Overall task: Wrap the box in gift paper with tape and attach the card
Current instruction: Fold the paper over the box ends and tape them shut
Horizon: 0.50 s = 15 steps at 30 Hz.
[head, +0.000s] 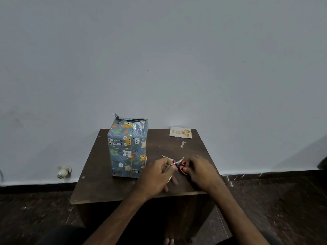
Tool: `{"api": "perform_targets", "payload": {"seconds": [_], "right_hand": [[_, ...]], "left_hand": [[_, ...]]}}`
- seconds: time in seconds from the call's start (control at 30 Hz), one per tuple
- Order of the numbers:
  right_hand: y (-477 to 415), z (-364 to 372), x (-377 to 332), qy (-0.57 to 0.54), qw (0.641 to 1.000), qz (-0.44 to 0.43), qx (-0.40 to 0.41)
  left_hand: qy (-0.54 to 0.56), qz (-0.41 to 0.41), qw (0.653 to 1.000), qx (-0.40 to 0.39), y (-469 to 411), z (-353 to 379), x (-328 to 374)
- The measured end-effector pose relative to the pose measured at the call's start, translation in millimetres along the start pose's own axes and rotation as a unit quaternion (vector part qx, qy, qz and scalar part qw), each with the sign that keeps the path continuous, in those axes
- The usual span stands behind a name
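Observation:
The box (128, 147), wrapped in blue animal-print gift paper, stands upright on the left part of a small brown table (99, 183). The paper at its top end is crumpled and partly loose. A white "Happy Birthday" card (180, 132) lies flat at the table's back right corner. My left hand (157, 175), to the right of the box, pinches a short clear strip of tape (172, 162). Just right of it, my right hand (201, 172) has its fingers curled on the orange-and-black handles of the scissors (182, 167), which lie on the table.
A small crumpled scrap (183, 144) lies on the table between the card and my hands. The table stands against a plain grey wall. A white object (63, 171) sits low on the wall at the left. Dark floor surrounds the table.

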State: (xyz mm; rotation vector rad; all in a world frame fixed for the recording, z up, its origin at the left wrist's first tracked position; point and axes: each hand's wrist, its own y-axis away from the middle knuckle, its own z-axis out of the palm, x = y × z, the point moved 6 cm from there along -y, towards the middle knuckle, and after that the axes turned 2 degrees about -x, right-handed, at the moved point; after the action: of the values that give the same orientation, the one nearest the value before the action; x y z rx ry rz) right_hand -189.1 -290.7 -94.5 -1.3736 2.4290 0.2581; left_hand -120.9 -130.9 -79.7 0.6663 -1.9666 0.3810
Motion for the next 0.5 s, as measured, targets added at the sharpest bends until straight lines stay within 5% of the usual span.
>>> {"api": "perform_targets", "payload": {"seconds": [0.3, 0.5], "right_hand": [[2, 0, -15, 0.13, 0.991, 0.028, 0.018], [0, -9, -6, 0.106, 0.992, 0.073, -0.003]], "left_hand": [[0.02, -0.003, 1.0, -0.003, 2, 4, -4], [0.033, -0.003, 0.999, 0.011, 1, 0, -5]]}}
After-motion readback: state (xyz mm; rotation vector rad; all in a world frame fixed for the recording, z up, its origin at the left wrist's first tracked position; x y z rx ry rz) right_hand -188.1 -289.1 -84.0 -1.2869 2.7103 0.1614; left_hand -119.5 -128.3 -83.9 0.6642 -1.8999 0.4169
